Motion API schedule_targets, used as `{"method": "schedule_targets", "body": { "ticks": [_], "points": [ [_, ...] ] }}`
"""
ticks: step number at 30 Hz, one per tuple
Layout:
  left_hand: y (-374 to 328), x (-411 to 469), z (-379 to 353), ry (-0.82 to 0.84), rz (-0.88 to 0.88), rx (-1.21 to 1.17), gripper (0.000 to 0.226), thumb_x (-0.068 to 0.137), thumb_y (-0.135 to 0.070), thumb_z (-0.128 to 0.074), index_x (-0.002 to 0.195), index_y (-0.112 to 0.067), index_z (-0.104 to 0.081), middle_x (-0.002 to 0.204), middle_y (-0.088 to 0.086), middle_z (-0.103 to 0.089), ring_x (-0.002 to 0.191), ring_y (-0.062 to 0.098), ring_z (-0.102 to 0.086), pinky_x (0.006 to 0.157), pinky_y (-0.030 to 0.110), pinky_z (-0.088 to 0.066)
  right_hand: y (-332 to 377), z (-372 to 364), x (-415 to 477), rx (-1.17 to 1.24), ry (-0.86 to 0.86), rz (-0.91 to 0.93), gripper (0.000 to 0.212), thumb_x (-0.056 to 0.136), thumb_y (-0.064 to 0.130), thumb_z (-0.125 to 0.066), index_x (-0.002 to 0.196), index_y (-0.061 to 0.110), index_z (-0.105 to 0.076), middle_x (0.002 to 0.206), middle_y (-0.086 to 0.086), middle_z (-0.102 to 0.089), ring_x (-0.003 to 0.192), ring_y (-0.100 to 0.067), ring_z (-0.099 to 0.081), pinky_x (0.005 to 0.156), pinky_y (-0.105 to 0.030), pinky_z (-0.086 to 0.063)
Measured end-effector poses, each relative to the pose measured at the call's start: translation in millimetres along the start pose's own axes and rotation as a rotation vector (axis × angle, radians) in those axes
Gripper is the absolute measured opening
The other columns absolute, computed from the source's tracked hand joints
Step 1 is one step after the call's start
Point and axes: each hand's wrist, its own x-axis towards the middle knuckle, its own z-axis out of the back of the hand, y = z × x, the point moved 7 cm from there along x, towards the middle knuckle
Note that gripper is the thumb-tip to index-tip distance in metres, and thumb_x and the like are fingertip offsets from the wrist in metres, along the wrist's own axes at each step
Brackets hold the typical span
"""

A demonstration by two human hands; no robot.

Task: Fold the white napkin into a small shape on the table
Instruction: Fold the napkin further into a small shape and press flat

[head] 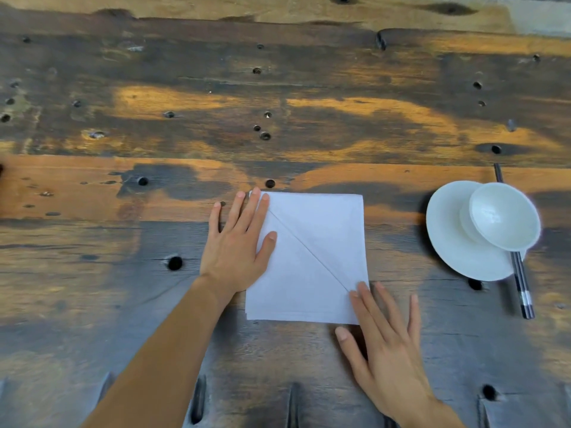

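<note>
The white napkin (321, 242) lies flat on the wooden table as a square, with a diagonal crease from its far left corner to its near right corner. My left hand (238, 242) rests flat, fingers spread, on the napkin's left edge and far left corner. At the near right corner, my right hand (386, 338) lies flat with its fingertips touching the end of the crease. Neither hand grips the cloth.
A white plate (448, 242) with a small white bowl (503, 220) tilted on it stands to the right of the napkin. Dark chopsticks (522, 288) lie under the plate's right side. The worn table (185, 118) has many small holes.
</note>
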Motion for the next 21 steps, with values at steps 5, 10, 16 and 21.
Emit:
{"method": "schedule_targets", "body": {
  "ticks": [5,10,16,21],
  "points": [
    [0,0,3,-0.031,-0.005,-0.016,0.07,0.104,-0.052,-0.023,0.164,-0.016,-0.012,0.172,-0.001,-0.005,0.159,0.019,0.0,0.126,0.057,-0.007,36,-5,76,0.148,0.065,-0.001,0.073,0.105,0.056,-0.023,0.156,0.005,-0.029,0.167,-0.008,-0.018,0.156,-0.021,-0.009,0.123,-0.057,0.001],
    [2,2,-1,0.064,0.005,0.046,0.073,0.1,-0.054,-0.013,0.164,-0.019,-0.006,0.172,-0.003,0.001,0.159,0.018,0.006,0.125,0.057,-0.003,90,-42,169,0.124,0.212,0.071,0.087,0.097,0.071,-0.001,0.16,0.012,-0.001,0.169,-0.004,0.007,0.155,-0.017,0.014,0.122,-0.055,0.012],
    [2,4,-6,0.099,-0.008,0.088,0.079,0.096,-0.054,-0.017,0.164,-0.018,-0.001,0.173,0.0,0.003,0.158,0.021,0.009,0.124,0.059,0.0,101,-68,200,0.042,0.23,0.06,0.097,0.092,0.078,0.002,0.161,0.011,-0.008,0.17,-0.004,-0.002,0.155,-0.016,0.01,0.121,-0.057,0.013],
    [3,4,-5,0.083,0.027,0.059,0.08,0.096,-0.057,-0.015,0.163,-0.02,0.008,0.171,-0.003,0.013,0.157,0.017,0.015,0.125,0.056,0.005,94,-67,195,0.093,0.227,0.005,0.099,0.089,0.082,0.006,0.162,0.016,-0.004,0.17,0.0,0.002,0.155,-0.013,0.011,0.121,-0.054,0.015]
  ]
}}
